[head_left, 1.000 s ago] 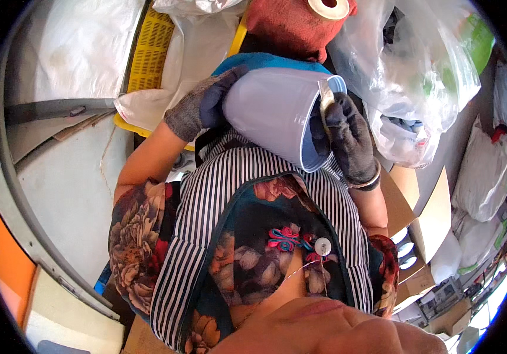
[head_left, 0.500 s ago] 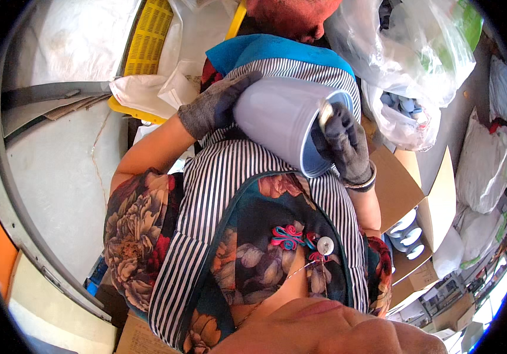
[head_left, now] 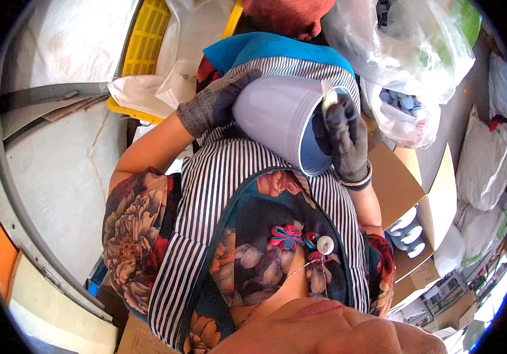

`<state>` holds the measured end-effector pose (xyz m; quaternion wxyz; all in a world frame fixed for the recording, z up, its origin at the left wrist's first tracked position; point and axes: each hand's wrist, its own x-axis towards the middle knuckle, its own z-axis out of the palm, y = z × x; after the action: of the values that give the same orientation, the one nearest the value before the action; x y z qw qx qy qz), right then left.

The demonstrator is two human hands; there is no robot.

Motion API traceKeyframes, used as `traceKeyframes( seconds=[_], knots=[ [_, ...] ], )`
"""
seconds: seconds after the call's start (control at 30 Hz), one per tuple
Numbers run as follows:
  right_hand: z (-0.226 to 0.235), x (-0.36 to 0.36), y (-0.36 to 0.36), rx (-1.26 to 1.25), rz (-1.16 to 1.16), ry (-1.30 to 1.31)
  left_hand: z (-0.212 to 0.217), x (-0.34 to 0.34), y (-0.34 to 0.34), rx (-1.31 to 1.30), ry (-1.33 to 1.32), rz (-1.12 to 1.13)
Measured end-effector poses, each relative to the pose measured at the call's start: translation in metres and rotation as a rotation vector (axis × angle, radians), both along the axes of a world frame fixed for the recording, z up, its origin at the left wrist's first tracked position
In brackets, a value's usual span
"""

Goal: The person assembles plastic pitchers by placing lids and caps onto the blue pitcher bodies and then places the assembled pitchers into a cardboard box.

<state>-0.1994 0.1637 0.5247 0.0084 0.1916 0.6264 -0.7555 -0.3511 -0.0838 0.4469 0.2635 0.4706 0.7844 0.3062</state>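
Note:
A pale grey-blue plastic pot (head_left: 274, 118) lies on its side in front of my striped apron, its open mouth turned to the right. My left hand (head_left: 221, 103), in a dark grey work glove, wraps around its closed end. At the mouth is my gloved right hand (head_left: 348, 138), fingers closed around a small pale piece (head_left: 329, 100) pressed against the upper rim. What this piece is, I cannot make out. Part of the rim is hidden behind the right fingers.
A yellow crate (head_left: 146, 38) with white lining stands at the far left, beside a grey panel (head_left: 52, 183). To the right are an open cardboard box (head_left: 395, 183) holding several grey-blue pieces and a clear plastic bag (head_left: 407, 53). White sacks (head_left: 483, 159) lie farther right.
My right hand has moved slightly up along the pot's rim with the pale piece, and its fingers have turned upward. The left hand and the pot have barely moved.

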Motion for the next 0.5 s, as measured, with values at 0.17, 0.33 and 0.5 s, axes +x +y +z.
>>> traceKeyframes(
  seconds=[0.17,0.33,0.5],
  knots=[
    [0.003,0.01,0.003,0.256,0.259,0.083,-0.062,0.001,-0.021,0.014,-0.305,-0.007],
    [-0.003,0.011,0.0,0.342,0.306,0.266,-0.084,0.004,-0.024,0.063,-0.804,0.154],
    [-0.003,0.01,0.009,0.333,0.615,0.426,-0.031,-0.005,-0.01,-0.032,-0.133,-0.084]
  ],
)
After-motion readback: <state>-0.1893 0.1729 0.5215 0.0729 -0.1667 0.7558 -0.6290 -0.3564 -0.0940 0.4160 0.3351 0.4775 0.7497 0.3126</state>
